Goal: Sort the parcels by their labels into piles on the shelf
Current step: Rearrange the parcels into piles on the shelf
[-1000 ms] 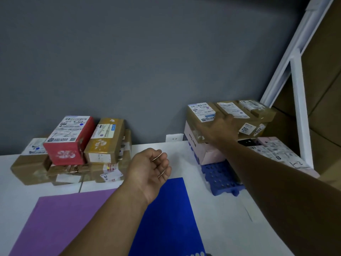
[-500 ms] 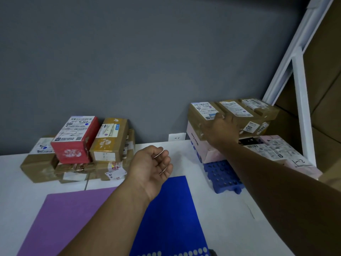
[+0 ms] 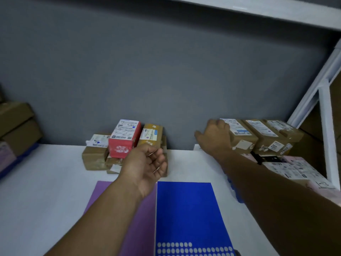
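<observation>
My right hand (image 3: 215, 139) reaches to the right pile and touches the left end of a brown labelled parcel (image 3: 242, 138), with the fingers over its top corner and the thumb spread out to the left. Two more brown parcels (image 3: 265, 134) (image 3: 285, 130) stand beside it in a row, on pink boxes (image 3: 295, 169). My left hand (image 3: 147, 163) hovers over the shelf (image 3: 46, 182), loosely curled and holding nothing. Behind it is the middle pile: a red parcel (image 3: 120, 145) and a tan parcel (image 3: 150, 134) on top of brown ones (image 3: 94, 157).
A purple mat (image 3: 140, 218) and a blue mat (image 3: 184, 209) lie on the white shelf in front of me. A blue crate (image 3: 238, 197) sits under the right pile. More cardboard boxes (image 3: 16, 122) stand at the far left. A white upright (image 3: 324, 126) bounds the right side.
My right hand has slid from the front of the brown parcel to its left end and its thumb has spread. The view has swung left and up. My left hand has barely moved.
</observation>
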